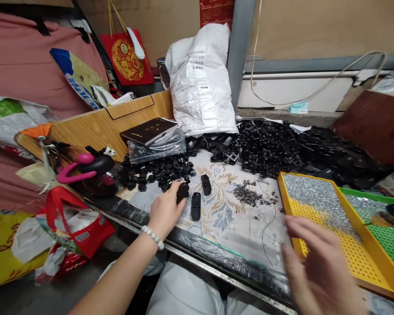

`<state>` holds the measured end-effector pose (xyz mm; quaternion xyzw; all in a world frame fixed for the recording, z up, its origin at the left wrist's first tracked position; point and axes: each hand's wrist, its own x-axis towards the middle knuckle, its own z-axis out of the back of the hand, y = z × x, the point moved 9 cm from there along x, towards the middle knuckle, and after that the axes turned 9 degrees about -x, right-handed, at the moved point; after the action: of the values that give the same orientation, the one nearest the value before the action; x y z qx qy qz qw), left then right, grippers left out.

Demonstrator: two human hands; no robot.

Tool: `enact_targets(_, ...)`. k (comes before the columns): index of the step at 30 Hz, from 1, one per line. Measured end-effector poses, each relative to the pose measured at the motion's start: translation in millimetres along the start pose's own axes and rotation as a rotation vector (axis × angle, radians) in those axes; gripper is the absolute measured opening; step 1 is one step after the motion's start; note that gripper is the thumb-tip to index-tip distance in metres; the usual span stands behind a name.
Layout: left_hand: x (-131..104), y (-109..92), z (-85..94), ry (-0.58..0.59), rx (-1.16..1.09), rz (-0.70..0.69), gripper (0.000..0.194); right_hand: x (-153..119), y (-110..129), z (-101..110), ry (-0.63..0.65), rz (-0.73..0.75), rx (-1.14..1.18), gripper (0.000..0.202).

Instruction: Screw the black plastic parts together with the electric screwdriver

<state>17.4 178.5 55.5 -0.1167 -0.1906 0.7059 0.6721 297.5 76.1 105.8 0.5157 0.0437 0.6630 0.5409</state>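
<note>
My left hand (166, 208), wearing a bead bracelet (153, 237), grips a rounded black plastic part (183, 192) between thumb and fingers, just above the cloth. Beside it lie two oblong black plastic housings (195, 206), one nearer and one farther back. Blurred by motion, my right hand (321, 267) is at the front right, in front of the yellow tray (351, 267); its thumb and fingers are apart and I see nothing between them. Small black ring-shaped parts (164, 170) lie heaped behind my left hand.
Silvery small pieces (315, 197) fill the yellow tray's back; a green tray (390, 236) and a dark-handled tool (392, 214) adjoin it. Tiny dark pieces (251, 193) lie mid-table. Behind are a black clip pile (269, 146) and white sack (202, 83). A pot (101, 179) stands left.
</note>
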Motion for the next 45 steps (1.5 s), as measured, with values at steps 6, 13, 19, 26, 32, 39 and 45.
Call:
enact_targets(6, -43, -66, -45.8, 0.385, -1.119, 0.137, 0.027, -23, -13, -116, 0.548, -0.523, 0.588, 0.038)
enact_targets(13, -73, -92, -93.5, 0.422, -1.528, 0.431, 0.034, -42, -52, -103, 0.382, -0.772, 0.731, 0.041)
enact_targets(19, -92, -111, -100.9, 0.582, -1.774, 0.547, 0.044, -19, -25, -60, 0.152, -0.251, 0.396, 0.022)
enact_targets(26, -98, -122, -93.4, 0.562, -1.836, 0.515, 0.06, -29, -21, -65, 0.14, -0.206, 0.324, 0.012)
enact_targets(32, -99, -114, -93.5, 0.496, -1.588, 0.418, 0.075, -35, -23, -64, 0.194, -0.188, 0.257, 0.026)
enact_targets(39, -98, -100, -89.7, 0.405, -1.293, 0.23, 0.071, -22, -4, -56, 0.234, 0.029, 0.022, 0.035)
enact_targets(45, -97, -98, -87.6, 0.368, -1.244, 0.159, 0.068, -19, 1, -52, 0.238, 0.135, -0.036, 0.033)
